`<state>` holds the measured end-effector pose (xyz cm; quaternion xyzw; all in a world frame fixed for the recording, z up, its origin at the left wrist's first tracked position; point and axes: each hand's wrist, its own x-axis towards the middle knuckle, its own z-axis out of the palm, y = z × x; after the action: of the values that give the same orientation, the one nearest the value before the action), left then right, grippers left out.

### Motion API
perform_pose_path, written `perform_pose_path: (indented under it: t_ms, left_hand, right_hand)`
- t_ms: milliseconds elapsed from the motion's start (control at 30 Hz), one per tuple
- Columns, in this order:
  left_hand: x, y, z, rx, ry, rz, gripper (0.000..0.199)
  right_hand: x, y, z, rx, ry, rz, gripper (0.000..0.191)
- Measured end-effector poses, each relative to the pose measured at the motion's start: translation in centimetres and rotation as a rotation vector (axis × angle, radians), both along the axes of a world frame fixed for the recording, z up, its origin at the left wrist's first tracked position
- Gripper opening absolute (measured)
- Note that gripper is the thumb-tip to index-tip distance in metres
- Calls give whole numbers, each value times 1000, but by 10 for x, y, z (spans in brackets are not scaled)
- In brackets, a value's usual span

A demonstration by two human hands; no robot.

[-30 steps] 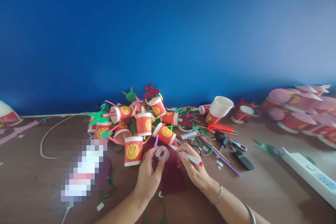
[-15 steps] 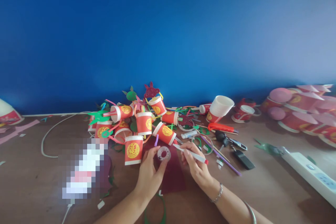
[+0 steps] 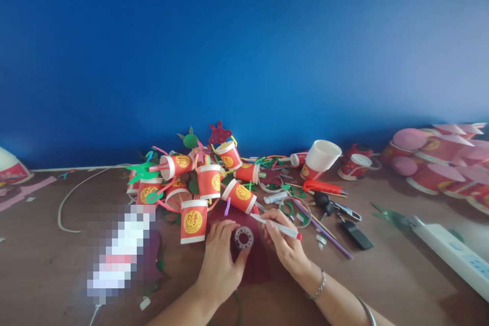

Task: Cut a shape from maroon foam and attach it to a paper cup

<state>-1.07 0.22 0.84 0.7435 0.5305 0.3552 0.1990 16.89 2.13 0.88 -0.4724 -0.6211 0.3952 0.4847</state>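
My left hand (image 3: 222,260) has its thumb and fingers closed around the edge of a small tape roll (image 3: 250,230), over a sheet of dark red paper (image 3: 257,267). To the right, my right hand (image 3: 286,244) grips a white marker pen (image 3: 280,225) with a red end, its tip pointing left toward the roll but apart from it. Just behind both hands, red paper cups (image 3: 193,221) with yellow emblems stand and lie in a heap, some with coloured straws. A purple straw piece (image 3: 227,207) rests near my left fingertips.
Right of my hands lie scissors with an orange handle (image 3: 323,187), keys with a black fob (image 3: 355,233) and a purple straw (image 3: 336,244). A white power strip (image 3: 454,252) runs along the right side. Stacked white cups (image 3: 323,155) stand behind. A pixelated object (image 3: 120,252) lies at left.
My left hand has shifted the tape roll slightly right and toward me, and the roll now faces up more flatly. My right hand with the marker pen has barely moved.
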Motion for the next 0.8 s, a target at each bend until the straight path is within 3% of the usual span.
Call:
perform_pose_path:
  t_ms: [367, 600, 800]
  left_hand:
    - [1, 1, -2, 7, -5, -4, 29]
    - [1, 4, 0, -55, -125, 98, 23]
    - [1, 6, -9, -32, -128, 110, 28]
  right_hand:
    - [0, 2, -2, 16, 16, -4, 19]
    - [-1, 0, -2, 3, 101, -9, 19]
    - [0, 0, -3, -5, 137, -25, 20]
